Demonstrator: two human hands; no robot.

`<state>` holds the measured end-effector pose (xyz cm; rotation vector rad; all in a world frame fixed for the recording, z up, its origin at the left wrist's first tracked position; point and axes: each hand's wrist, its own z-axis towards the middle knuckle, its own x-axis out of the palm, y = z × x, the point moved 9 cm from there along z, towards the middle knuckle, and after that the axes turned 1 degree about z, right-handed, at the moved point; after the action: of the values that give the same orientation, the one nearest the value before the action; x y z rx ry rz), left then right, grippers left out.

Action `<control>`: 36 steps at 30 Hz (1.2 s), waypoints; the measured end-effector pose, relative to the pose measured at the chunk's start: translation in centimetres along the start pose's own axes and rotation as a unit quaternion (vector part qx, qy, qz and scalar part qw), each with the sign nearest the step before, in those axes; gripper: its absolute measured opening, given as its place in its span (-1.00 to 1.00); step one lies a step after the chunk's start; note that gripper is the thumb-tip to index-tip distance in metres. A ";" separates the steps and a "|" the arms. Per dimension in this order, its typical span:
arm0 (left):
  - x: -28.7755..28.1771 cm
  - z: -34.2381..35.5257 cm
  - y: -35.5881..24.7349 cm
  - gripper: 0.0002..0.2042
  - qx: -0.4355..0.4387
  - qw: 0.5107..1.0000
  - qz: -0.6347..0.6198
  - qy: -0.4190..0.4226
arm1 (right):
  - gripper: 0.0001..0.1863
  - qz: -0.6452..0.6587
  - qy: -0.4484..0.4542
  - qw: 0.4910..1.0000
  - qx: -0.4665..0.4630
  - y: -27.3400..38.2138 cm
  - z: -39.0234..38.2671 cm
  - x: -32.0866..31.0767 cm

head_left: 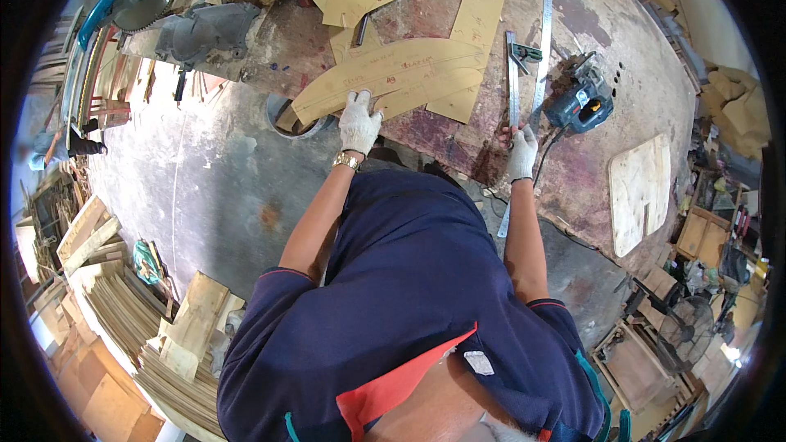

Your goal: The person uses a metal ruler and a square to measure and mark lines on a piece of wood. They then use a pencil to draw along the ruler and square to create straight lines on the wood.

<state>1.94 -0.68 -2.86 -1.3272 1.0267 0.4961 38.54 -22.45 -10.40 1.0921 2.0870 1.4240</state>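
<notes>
On the stained workbench [622, 24], your left hand [359, 121] presses fingers flat on the curved plywood template [393, 74]. Your right hand [521, 151] pinches the long steel ruler [513, 90]. Marking stage; next, align the ruler carefully.

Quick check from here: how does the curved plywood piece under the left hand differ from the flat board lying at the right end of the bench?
The curved plywood piece is long, narrow and arched; the flat board is broad and blocky with rounded corners. The curved piece bears drawn lines and overlaps other cut-outs; the board looks unmarked and lies alone. The left hand presses the curved piece; no hand touches the board, and the right hand rests at a metal ruler. Both are pale plywood lying flat.
</notes>
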 end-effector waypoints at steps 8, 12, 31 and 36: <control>2.6 -2.5 0.1 -0.51 0.054 0.996 0.062 0.033 | -0.76 0.015 0.002 1.000 0.001 -0.1 0.0 0.2; 2.7 -1.6 0.3 -0.52 0.044 0.997 0.046 0.033 | -0.78 0.019 -0.001 1.000 0.000 -0.3 0.3 -0.1; 2.6 -0.5 1.3 -0.55 0.019 0.999 0.038 -0.016 | -0.77 0.000 -0.008 1.000 0.004 -0.2 0.0 0.0; 2.5 -1.5 1.1 -0.58 0.040 0.998 0.046 -0.018 | -0.76 0.010 0.001 1.000 0.000 -0.3 -0.9 -0.4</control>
<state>1.76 -2.47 -5.41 -1.1997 1.0707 0.5402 38.09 -23.34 -10.37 1.1155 2.0839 1.4348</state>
